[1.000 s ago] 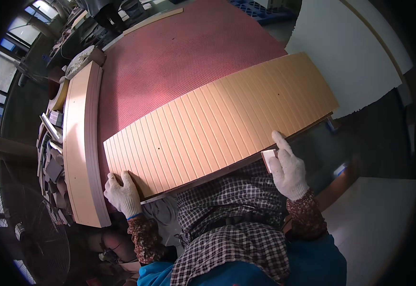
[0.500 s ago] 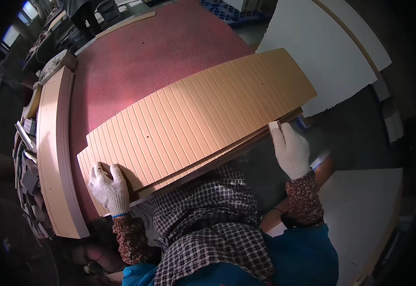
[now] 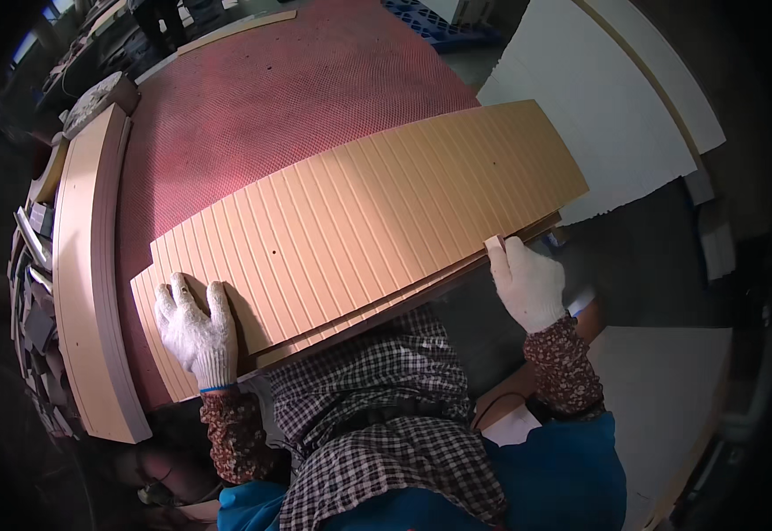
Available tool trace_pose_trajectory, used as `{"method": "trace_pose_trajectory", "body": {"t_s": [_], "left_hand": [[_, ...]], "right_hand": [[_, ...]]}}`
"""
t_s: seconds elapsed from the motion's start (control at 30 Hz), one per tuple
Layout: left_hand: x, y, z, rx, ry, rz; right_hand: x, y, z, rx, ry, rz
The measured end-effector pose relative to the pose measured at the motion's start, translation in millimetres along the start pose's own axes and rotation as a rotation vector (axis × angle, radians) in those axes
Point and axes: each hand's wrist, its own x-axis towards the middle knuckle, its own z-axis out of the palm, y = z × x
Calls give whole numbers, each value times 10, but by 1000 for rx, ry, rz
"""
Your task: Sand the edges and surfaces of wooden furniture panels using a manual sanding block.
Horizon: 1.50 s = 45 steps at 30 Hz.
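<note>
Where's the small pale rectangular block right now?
In the head view, right of centre: the small pale rectangular block is in the white-gloved right hand, at the near edge of the upper tan grooved board.

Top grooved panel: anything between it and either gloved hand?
Right hand: yes, a small pale block in its grip, at the near edge of the top grooved panel. Left hand: nothing visible; it rests at the panel's left end.

Gloved hands (image 3: 195, 334) at grooved panel (image 3: 359, 221)
</note>
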Motion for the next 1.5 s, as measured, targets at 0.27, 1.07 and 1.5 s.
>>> {"method": "trace_pose_trajectory", "body": {"t_s": [0.27,1.07,1.5], "left_hand": [[14,60,-49,74,-2,42],[19,56,-55,39,6,13],[11,45,-38,25,-5,7]], "right_hand": [[934,-142,182,-87,-91,-51],[183,-45,-132,-6,-175,-8],[-114,-165,-105,101,-89,34]]}}
